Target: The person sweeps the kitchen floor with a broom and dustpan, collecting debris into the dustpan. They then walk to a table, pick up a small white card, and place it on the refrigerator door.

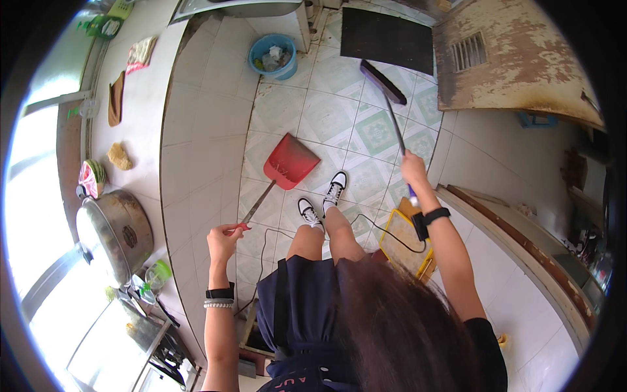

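My left hand [224, 241] grips the red end of a dustpan's long handle. The red plastic dustpan [292, 161] lies on the tiled floor [325, 117] in front of my shoes, with some debris in its pan. In my right hand [414, 169] is the handle of a broom, its purple and white end sticking out below the fist. The broom head [383, 82], dark-bristled with a purple edge, is farther forward, beside the near edge of a black floor mat [387, 39]. Broom head and dustpan are apart.
A blue bin [286, 72] with rubbish stands by the left counter. That counter bears a large metal pot [128, 235], a cut watermelon [98, 177] and a sponge [120, 157]. A worn panel [509, 59] juts in at right. A yellow-framed board [404, 240] and a black cable [384, 235] are near my legs.
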`<state>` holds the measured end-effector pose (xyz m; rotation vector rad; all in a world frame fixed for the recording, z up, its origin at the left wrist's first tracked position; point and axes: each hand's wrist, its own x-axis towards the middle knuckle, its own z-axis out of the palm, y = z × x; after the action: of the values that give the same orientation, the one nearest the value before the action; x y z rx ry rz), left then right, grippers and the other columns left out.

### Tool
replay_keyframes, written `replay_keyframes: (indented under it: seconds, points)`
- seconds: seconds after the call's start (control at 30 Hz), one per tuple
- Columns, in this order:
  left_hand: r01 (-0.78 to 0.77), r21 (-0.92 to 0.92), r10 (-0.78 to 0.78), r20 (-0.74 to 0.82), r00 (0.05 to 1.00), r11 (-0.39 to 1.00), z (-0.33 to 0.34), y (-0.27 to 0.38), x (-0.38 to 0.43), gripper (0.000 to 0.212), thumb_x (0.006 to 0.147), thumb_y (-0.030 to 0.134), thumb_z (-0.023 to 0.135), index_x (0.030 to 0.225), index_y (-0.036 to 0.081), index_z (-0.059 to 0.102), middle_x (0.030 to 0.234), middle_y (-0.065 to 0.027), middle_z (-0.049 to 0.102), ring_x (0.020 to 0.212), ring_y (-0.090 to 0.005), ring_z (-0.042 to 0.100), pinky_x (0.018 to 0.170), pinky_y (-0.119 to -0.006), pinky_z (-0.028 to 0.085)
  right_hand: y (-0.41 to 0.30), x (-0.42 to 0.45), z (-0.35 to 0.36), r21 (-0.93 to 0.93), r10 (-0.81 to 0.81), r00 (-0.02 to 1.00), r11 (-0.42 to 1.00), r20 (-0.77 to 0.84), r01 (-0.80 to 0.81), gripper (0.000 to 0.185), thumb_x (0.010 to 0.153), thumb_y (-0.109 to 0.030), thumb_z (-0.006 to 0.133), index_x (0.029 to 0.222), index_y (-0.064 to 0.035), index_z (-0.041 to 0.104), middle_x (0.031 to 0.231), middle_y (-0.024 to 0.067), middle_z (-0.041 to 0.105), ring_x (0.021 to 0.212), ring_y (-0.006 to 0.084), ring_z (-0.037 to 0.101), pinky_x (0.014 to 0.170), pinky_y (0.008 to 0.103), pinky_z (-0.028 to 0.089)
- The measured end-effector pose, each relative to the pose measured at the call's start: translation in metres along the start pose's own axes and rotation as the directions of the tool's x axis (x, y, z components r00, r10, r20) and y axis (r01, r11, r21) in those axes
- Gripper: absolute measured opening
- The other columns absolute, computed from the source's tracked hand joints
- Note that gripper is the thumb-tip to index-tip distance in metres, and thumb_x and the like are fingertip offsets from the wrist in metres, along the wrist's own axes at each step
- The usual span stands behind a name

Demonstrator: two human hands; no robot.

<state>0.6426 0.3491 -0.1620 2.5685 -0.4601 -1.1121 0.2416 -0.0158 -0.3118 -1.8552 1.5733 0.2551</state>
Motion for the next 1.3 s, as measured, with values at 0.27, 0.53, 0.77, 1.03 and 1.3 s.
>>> replay_keyframes:
  seconds: [0.27, 0.53, 0.77, 1.03, 1.3]
  points:
    - [0.158, 0.010, -0.157, -0.057, 0.986, 0.987, -0.005, -0.045, 0.011, 0.028, 0.080, 0.023, 0.070, 0.096, 0.001, 0.076, 0.069, -0.0052, 0.073, 0.043, -0.0066, 0.052, 0.044, -0.024, 0.045, -0.068, -0.134, 0.119, 0.009, -0.151, 0.924, 0.987, 0.351, 0.158, 0.041, 0.099, -0.030, 0.046, 0.118, 0.0034, 0.059, 0.088, 0.0290, 0.066, 0.085, 0.0450, 0.065, 0.076, 0.0532, 0.051]
    - [0.179, -0.036, -0.180, -0.037, 0.983, 0.983, -0.020, -0.067, 0.007, 0.025, 0.079, 0.024, 0.073, 0.094, 0.005, 0.078, 0.066, -0.0057, 0.072, 0.053, -0.0094, 0.062, 0.054, -0.026, 0.050, -0.092, -0.212, 0.016, 0.105, -0.059, 0.825, 0.994, 0.562, 0.000, 0.040, 0.097, -0.024, 0.052, 0.134, -0.0091, 0.057, 0.089, 0.0240, 0.068, 0.083, 0.0407, 0.067, 0.074, 0.0466, 0.052]
    - [0.236, -0.176, -0.252, -0.071, 0.965, 0.956, -0.037, -0.137, -0.058, 0.027, 0.082, 0.023, 0.072, 0.099, 0.002, 0.076, 0.072, -0.0066, 0.074, 0.049, -0.0076, 0.057, 0.048, -0.025, 0.046, -0.132, -0.108, 0.039, -0.056, -0.212, 0.941, 0.971, 0.265, 0.234, 0.039, 0.099, -0.023, 0.051, 0.136, -0.0094, 0.054, 0.061, 0.0165, 0.060, 0.045, 0.0265, 0.059, 0.048, 0.0399, 0.049]
    - [0.316, -0.221, -0.349, -0.128, 0.928, 0.923, -0.037, -0.214, -0.082, 0.030, 0.081, 0.023, 0.072, 0.098, -0.002, 0.075, 0.073, -0.0104, 0.074, 0.069, -0.0136, 0.072, 0.068, -0.025, 0.055, -0.245, -0.009, 0.137, -0.068, -0.213, 0.943, 0.969, 0.257, 0.237, 0.024, 0.096, -0.018, 0.047, 0.102, -0.0005, 0.061, 0.074, 0.0210, 0.067, 0.054, 0.0333, 0.066, 0.053, 0.0427, 0.054]
    - [0.298, -0.264, -0.340, -0.131, 0.931, 0.918, -0.053, -0.226, -0.057, 0.026, 0.079, 0.025, 0.072, 0.090, 0.002, 0.078, 0.065, -0.0064, 0.072, 0.052, -0.0105, 0.062, 0.054, -0.026, 0.051, -0.225, -0.097, 0.068, -0.147, -0.186, 0.857, 0.946, 0.480, 0.288, 0.031, 0.096, -0.019, 0.050, 0.121, -0.0033, 0.060, 0.064, 0.0193, 0.063, 0.048, 0.0307, 0.062, 0.047, 0.0427, 0.050]
